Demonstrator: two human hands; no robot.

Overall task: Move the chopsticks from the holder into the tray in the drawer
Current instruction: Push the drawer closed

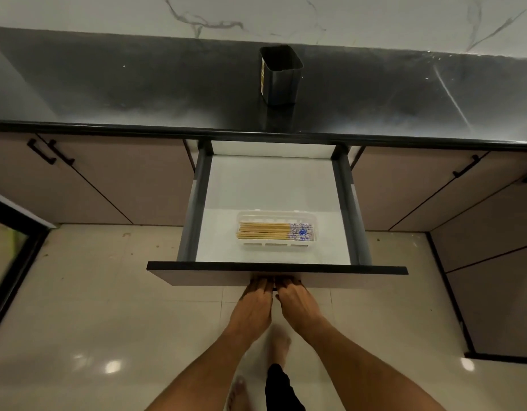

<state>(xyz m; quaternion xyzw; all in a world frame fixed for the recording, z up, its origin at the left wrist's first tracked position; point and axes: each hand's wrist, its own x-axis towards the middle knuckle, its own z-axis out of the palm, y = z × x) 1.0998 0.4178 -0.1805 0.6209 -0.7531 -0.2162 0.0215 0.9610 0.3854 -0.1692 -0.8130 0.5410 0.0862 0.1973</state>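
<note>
Head view, looking down at kitchen cabinet run.

Dark glossy stone surface [108,84] across upper frame, white veined marble wall behind. Black square-sided metal holder [278,77] upright on surface, centre, near back wall; yellow label strip on its left face; interior dark, contents not discernible.

Below surface edge: white-lined drawer with dark grey side walls [194,209] pulled out fully, taupe front panel toward camera. Clear rectangular plastic tray [278,250] on drawer floor, toward front, slightly right of centre, apart from both side walls. Bundle of pale wooden chopsticks with blue-and-white patterned ends [274,231] lying flat inside tray, parallel to drawer front, patterned ends pointing right, sticks packed side by side and touching.

Left hand [254,304] and right hand [296,304] side by side at middle of drawer front, nearly touching each other. Fingers of both pressed together and reaching to lower edge of front panel; fingertips hidden beneath panel, so grip on a handle cannot be told. Nothing held visibly in either hand. Forearms extending down to bottom of frame.

Beige cabinet doors with black bar handles [51,151] either side of drawer. Glossy cream floor tiles [108,307] below; bare feet visible between forearms.
</note>
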